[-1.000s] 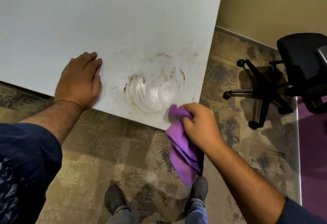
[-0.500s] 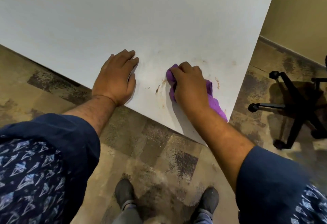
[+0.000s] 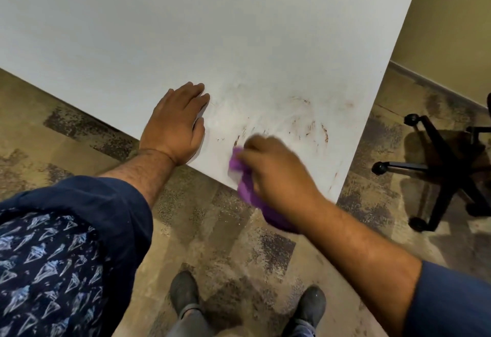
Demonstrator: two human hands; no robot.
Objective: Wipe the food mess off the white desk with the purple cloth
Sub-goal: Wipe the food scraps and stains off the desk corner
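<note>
White worktop (image 3: 212,31) fills most of the view, seen from above, its near corner pointing at the person. Bare apart from the hands and the mess. Floor is mottled tan and grey carpet (image 3: 225,230); yellowish wall (image 3: 451,17) with a baseboard at right. Black chair base (image 3: 435,171) with castors stands on the carpet right of the worktop, apart from it. Two dark shoes (image 3: 183,291) at bottom centre. Mess (image 3: 313,129): thin brown streaks and specks in curved arcs near the worktop's right corner, with pale swirl smears around them; a faint reddish spot further right near the edge. Left hand (image 3: 175,124) lies flat, palm down, fingers together, at the near edge, left of the mess, holding nothing. Right hand (image 3: 276,174) is motion-blurred, its grip closed around the cloth (image 3: 245,185). Cloth is purple, bunched; its upper end sits on the worktop near the front edge, just below the nearest brown streak, the rest hangs down past the edge under the wrist. Both arms wear dark blue sleeves (image 3: 106,209); patterned blue fabric at lower left.
</note>
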